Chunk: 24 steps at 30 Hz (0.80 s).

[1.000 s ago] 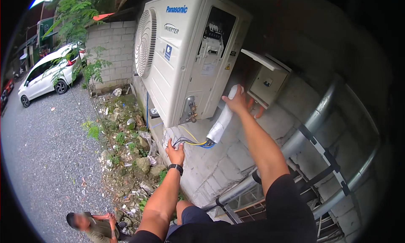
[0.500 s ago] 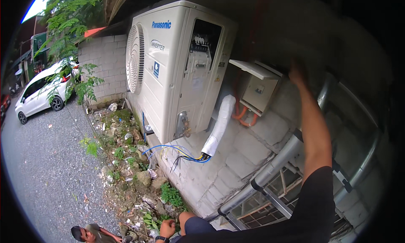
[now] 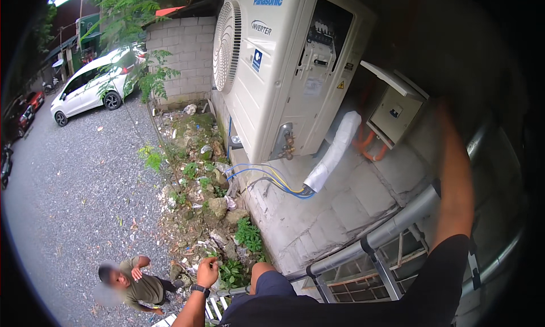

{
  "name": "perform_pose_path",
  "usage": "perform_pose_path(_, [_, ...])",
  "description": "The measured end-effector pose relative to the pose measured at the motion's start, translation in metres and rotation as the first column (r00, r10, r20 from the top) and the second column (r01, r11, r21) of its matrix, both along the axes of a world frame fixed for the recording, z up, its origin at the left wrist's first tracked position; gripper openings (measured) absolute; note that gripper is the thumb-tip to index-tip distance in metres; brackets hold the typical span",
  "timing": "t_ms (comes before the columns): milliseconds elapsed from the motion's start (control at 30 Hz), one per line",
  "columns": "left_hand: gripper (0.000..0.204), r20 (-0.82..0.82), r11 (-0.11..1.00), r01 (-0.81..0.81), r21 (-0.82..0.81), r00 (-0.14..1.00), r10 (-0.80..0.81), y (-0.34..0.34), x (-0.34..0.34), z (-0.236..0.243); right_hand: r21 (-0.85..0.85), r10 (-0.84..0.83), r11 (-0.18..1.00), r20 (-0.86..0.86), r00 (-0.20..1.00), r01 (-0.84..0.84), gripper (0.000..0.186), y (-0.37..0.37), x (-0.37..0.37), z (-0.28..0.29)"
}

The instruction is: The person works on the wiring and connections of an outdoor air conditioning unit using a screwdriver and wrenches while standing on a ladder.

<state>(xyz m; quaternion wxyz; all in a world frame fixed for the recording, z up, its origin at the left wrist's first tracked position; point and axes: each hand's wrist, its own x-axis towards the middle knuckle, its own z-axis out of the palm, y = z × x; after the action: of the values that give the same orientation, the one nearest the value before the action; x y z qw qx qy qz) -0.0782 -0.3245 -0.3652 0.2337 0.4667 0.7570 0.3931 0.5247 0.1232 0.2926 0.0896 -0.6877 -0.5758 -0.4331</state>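
My left hand, with a dark watch at its wrist, is raised over the rubble strip. Its fingers are curled in, and whatever they may hold does not show. High at the right, my right hand reaches into the shadow beside a breaker box; its fingers are lost in dark and blur. The box's lid is lifted, with a switch inside. Left of it stands a white outdoor air-conditioner unit, its terminal cover off. A white-wrapped line bundle hangs below, with loose blue, yellow and black wires at its end.
A metal ladder leans close by my right arm; white rungs show beneath me. Below at the left, a person stands with one hand raised. Gravel, rocks and plants lie below; a white car is parked beyond.
The view has swung so the unit and box sit further right. My left hand has come up and further into view. The person below has come further into view, with a hand lifted.
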Motion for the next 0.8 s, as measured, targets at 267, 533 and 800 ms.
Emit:
perform_pose_path(267, [0.03,0.109,0.971,0.112,0.209,0.985,-0.137,0.095,0.051,0.097,0.569,0.476,0.742,-0.074,0.876,-0.355,0.047,-0.123,-0.054,-0.056])
perform_pose_path(533, [0.069,-0.497,0.738,0.436,0.516,0.854,-0.157,0.197,0.053,0.284,0.415,0.7,0.624,0.08,0.71,-0.662,0.048,-0.234,-0.084,-0.152])
perform_pose_path(800, [0.08,-0.424,0.495,0.265,0.827,0.873,0.241,0.301,0.099,0.432,0.39,0.485,0.79,0.075,0.872,-0.473,0.044,-0.206,-0.027,-0.183])
